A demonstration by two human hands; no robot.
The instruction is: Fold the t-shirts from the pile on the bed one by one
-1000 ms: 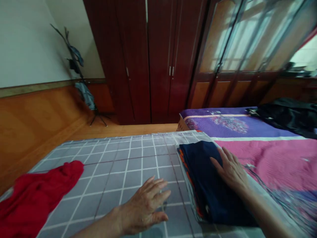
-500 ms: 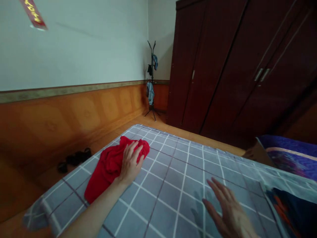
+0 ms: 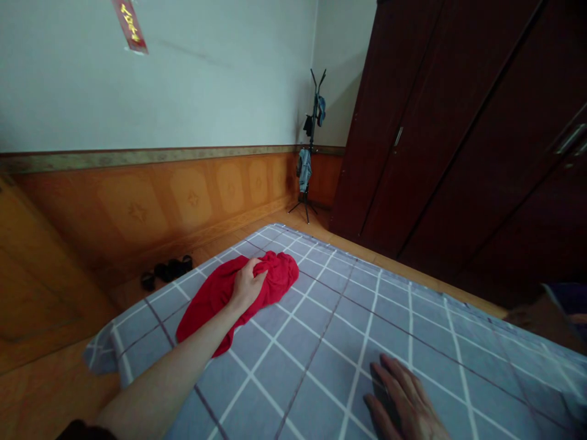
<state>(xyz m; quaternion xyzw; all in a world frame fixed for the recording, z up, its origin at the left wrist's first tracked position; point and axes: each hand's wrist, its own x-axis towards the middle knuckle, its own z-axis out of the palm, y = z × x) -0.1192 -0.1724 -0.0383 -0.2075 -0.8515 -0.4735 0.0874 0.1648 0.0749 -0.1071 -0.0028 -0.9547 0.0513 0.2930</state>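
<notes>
A crumpled red cloth (image 3: 206,299) lies on the left part of a bed covered by a grey checked sheet (image 3: 321,342); its folds hide what kind of garment, if any, it is. On top of it, my left hand (image 3: 249,284) is closed, fingers pinching a fold near the middle. Off to the right, my right hand (image 3: 408,397) is low over the sheet with its fingers stretched out and holds nothing. Whether its palm touches the sheet I cannot tell.
Dark shoes (image 3: 167,270) stand on the floor left of the bed. Beyond its far corner is a coat rack (image 3: 313,131) with clothes and a cap. A dark red wardrobe (image 3: 413,177) lines the right side. A cardboard box (image 3: 545,318) is at the right edge.
My left hand has gone from lying spread on the red cloth to pinching it, and the cloth is spread differently. My view has swung left. My right hand stays open.
</notes>
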